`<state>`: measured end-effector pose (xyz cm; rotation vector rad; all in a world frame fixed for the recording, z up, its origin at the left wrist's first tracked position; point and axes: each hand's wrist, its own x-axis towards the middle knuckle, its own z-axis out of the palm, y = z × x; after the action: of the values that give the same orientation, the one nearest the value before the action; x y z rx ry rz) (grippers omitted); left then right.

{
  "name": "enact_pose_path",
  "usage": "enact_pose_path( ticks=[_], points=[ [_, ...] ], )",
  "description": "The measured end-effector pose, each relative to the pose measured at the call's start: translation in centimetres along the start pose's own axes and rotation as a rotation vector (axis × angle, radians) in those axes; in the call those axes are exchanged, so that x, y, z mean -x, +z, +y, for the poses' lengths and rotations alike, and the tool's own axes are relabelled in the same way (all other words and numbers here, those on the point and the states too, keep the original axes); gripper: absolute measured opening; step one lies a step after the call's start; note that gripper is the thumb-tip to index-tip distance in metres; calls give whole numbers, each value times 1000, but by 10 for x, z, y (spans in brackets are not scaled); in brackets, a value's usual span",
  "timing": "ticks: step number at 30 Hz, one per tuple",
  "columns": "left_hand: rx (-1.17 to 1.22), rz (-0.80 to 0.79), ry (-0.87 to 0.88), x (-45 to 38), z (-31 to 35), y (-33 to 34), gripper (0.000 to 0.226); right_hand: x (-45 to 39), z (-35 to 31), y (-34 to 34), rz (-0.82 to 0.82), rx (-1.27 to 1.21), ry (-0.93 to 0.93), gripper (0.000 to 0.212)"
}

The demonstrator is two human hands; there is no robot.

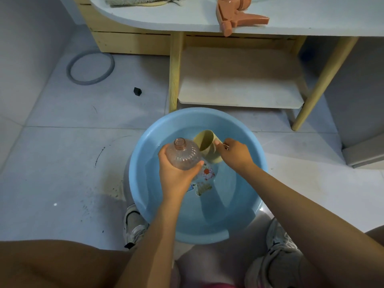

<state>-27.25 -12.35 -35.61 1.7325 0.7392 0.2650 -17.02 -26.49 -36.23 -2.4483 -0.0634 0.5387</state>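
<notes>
A light blue basin (145, 142) with water stands on the floor between my feet. Above it my left hand (175, 175) grips a clear ribbed plastic bottle (182, 155), uncapped, with its neck pointing up and away from me. My right hand (233, 152) holds a beige cup (206, 146) by its side, tilted with the open mouth turned toward the bottle's neck. The cup's rim is just right of the bottle's mouth. A flowered picture shows on the basin's bottom through the water.
A wooden table with a pale top (187, 15) stands beyond the basin, with a low shelf (239, 88) and legs. An orange plastic tool (239, 15) and a cloth (141, 1) lie on top. A grey ring (70, 73) and a small black block (137, 91) lie on the tiled floor.
</notes>
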Motion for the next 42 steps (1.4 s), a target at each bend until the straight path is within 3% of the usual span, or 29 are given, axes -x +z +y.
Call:
enact_pose_path(
  ticks=[4,8,15,23,31,38,42],
  points=[
    [8,23,-44,-1,-11,-11,83,-6,2,3,123,298,-46,60],
    [10,24,-66,-2,-18,-16,83,-12,1,8,77,472,-42,53],
    [10,25,-76,-6,-20,-19,82,-1,-10,19,38,847,-200,47],
    [10,46,-85,-4,-23,-21,84,11,-5,32,-48,988,-412,54],
    [-2,53,-88,-2,-23,-21,86,2,2,6,54,587,-75,47],
    [-7,34,-61,-1,-18,-15,83,5,-3,-23,69,213,70,50],
    [-34,17,-33,1,-18,-11,83,10,-11,-33,169,25,17,47]
  ],
)
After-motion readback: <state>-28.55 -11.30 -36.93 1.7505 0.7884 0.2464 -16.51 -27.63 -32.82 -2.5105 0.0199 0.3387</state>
